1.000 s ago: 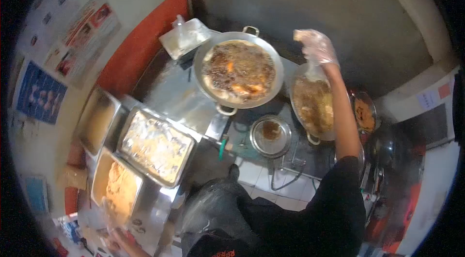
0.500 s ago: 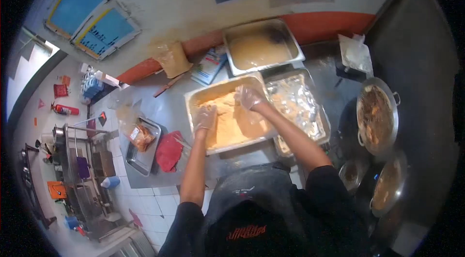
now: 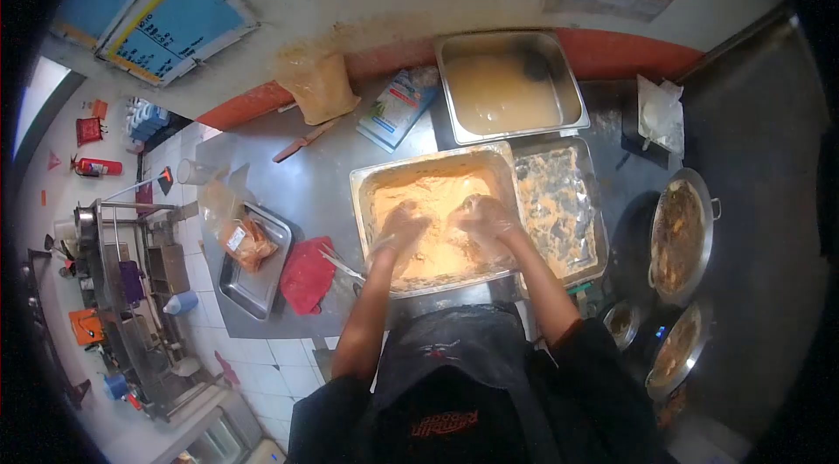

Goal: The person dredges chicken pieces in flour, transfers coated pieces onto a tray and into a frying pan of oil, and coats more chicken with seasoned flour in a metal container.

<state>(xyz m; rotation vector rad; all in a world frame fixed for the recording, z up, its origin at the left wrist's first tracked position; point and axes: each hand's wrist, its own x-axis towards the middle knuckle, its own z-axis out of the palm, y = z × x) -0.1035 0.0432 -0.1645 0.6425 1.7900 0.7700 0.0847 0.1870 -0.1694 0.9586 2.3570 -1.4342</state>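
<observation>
A deep metal pan [image 3: 357,202] holds pale orange, floury powder [image 3: 441,180]. Both of my hands wear clear, powder-dusted plastic gloves and are inside it. My left hand [image 3: 402,230] lies on the powder left of the middle, its fingers stretched inward and slightly blurred. Opposite it, my right hand [image 3: 483,224] rests in the powder with its fingers apart, pointing inward. Neither shows an object in its grasp; the fingertips are partly covered by powder. Against the pan's right side sits a shallower tray [image 3: 559,202], its dark bottom streaked with clumps of powder.
Behind the pan stands a metal container of cloudy liquid [image 3: 502,97]. On the left are a steel tray [image 3: 249,296] with bagged meat [image 3: 251,245], a red cloth [image 3: 308,276], tongs [image 3: 341,263] and a knife [image 3: 306,141]. Wide frying pans [image 3: 680,237] with dark oil stand right.
My hands have come closer together, from the pan's left wall and upper right to its middle. The right hand has opened out from a curled shape. The camera view has shifted.
</observation>
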